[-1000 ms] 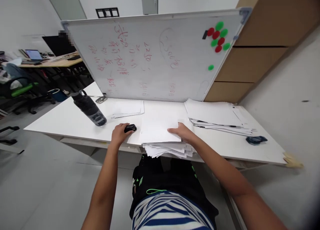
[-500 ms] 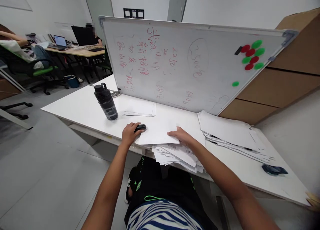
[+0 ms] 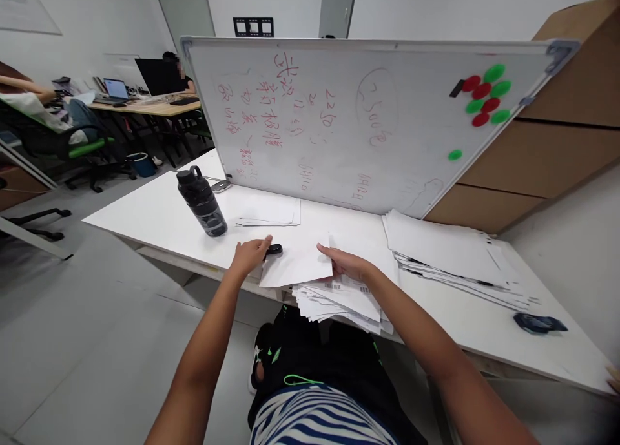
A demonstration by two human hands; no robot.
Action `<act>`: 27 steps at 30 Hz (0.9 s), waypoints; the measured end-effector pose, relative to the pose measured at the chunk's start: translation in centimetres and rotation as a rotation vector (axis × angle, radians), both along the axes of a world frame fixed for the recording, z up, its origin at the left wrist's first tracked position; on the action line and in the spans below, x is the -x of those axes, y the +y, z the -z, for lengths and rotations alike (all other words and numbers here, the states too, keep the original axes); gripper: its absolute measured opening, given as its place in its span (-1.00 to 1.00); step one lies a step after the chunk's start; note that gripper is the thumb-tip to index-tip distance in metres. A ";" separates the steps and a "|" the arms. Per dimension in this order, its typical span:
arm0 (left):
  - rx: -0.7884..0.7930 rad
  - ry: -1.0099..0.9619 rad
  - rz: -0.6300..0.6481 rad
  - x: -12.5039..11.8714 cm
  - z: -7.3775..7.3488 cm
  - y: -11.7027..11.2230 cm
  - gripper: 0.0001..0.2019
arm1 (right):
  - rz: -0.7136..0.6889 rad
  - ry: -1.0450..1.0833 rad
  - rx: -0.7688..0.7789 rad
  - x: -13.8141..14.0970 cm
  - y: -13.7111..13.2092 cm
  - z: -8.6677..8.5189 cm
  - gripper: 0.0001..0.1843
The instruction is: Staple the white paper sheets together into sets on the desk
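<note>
My left hand (image 3: 250, 256) is closed around a small black stapler (image 3: 274, 248), whose rounded end shows past the thumb at the paper's left edge. Several white sheets of paper (image 3: 296, 264) lie in front of me, bent a little upward. My right hand (image 3: 343, 262) pinches them at their right edge, thumb on top. Just below, a loose pile of printed papers (image 3: 334, 301) with barcodes overhangs the desk's front edge. The left fingers are partly hidden.
A black bottle (image 3: 202, 203) stands left on the white desk (image 3: 140, 206), beside a few sheets (image 3: 271, 211). A whiteboard (image 3: 339, 128) leans along the back. To the right are stacked papers (image 3: 436, 245) and a dark crumpled item (image 3: 538, 323). Cardboard boxes (image 3: 557, 154) stand behind.
The paper is now raised and bent, its right edge shifted left with my right hand. My left thumb has moved, and the stapler shows slightly differently. The view has shifted a little.
</note>
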State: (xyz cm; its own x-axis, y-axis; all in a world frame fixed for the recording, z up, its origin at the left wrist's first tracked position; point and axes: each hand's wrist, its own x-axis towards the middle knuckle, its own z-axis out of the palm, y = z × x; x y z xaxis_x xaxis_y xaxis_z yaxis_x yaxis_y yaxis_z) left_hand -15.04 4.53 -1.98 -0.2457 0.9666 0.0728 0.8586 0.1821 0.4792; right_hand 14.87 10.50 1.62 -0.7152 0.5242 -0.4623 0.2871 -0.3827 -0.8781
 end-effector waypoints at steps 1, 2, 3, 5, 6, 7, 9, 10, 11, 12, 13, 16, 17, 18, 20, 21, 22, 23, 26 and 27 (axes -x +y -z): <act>0.013 -0.035 -0.044 0.0 -0.7 0.6 -0.31 | 0.003 0.006 0.000 0.0 0.0 0.0 -0.41; 0.012 -0.062 -0.080 -0.2 -1.3 1.4 -0.29 | 0.004 0.012 -0.003 0.0 0.0 0.1 -0.38; 0.003 -0.074 -0.106 -0.4 -1.7 2.3 -0.29 | 0.002 0.017 -0.008 0.0 0.0 0.1 -0.36; -0.010 -0.044 -0.133 -1.1 -2.1 4.3 -0.32 | -0.003 0.025 -0.020 0.0 0.0 0.2 -0.34; -0.003 -0.013 -0.134 -1.5 -2.0 5.2 -0.34 | -0.007 0.022 -0.026 0.0 0.0 0.2 -0.33; 0.005 0.020 -0.129 -2.0 -1.8 6.1 -0.37 | -0.010 0.014 -0.031 0.0 0.0 0.2 -0.33; 0.030 0.083 -0.117 -3.0 -1.0 7.4 -0.41 | -0.013 0.003 -0.038 0.0 0.1 0.2 -0.36; 0.048 0.112 -0.114 -3.5 -0.5 7.8 -0.42 | -0.009 -0.001 -0.042 0.0 0.1 0.2 -0.40; 0.061 0.143 -0.110 -3.8 -0.1 8.0 -0.43 | -0.006 -0.006 -0.042 0.0 0.2 0.2 -0.44; 0.066 0.174 -0.105 -4.2 0.2 8.1 -0.44 | -0.004 -0.016 -0.042 -0.1 0.3 0.2 -0.49; 0.063 0.203 -0.095 -4.4 0.4 8.0 -0.45 | -0.006 -0.027 -0.043 -0.1 0.3 0.2 -0.54; 0.034 0.272 -0.075 -4.9 0.6 7.6 -0.49 | -0.016 -0.059 -0.050 -0.2 0.5 0.4 -0.65; 0.041 0.295 -0.068 -5.1 0.6 7.5 -0.50 | -0.014 -0.067 -0.054 -0.2 0.6 0.5 -0.68; 0.050 0.320 -0.062 -5.2 0.6 7.5 -0.51 | -0.011 -0.073 -0.060 -0.3 0.6 0.6 -0.70; 0.058 0.371 -0.039 -5.5 0.8 7.6 -0.52 | 0.001 -0.085 -0.079 -0.4 0.7 0.8 -0.72; 0.057 0.386 -0.028 -5.5 0.9 7.8 -0.53 | 0.007 -0.090 -0.090 -0.4 0.7 0.8 -0.73; 0.050 0.391 -0.019 -5.6 1.0 7.9 -0.54 | 0.015 -0.090 -0.099 -0.4 0.7 0.8 -0.74; 0.039 0.387 -0.015 -5.6 1.1 7.9 -0.55 | 0.024 -0.089 -0.107 -0.5 0.6 0.8 -0.75; -0.011 0.322 -0.002 -5.4 0.9 7.8 -0.56 | 0.045 -0.083 -0.127 -0.5 0.4 0.8 -0.77; -0.039 0.278 -0.001 -5.3 0.6 7.6 -0.55 | 0.047 -0.084 -0.140 -0.5 0.3 0.8 -0.78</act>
State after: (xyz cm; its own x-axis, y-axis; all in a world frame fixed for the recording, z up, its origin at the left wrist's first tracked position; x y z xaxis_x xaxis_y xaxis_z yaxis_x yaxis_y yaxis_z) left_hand -9.71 12.11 -2.59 -0.2120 0.9615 0.1747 0.9579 0.1690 0.2322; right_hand 15.39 10.78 0.86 -0.6506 0.6193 -0.4395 0.3462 -0.2733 -0.8975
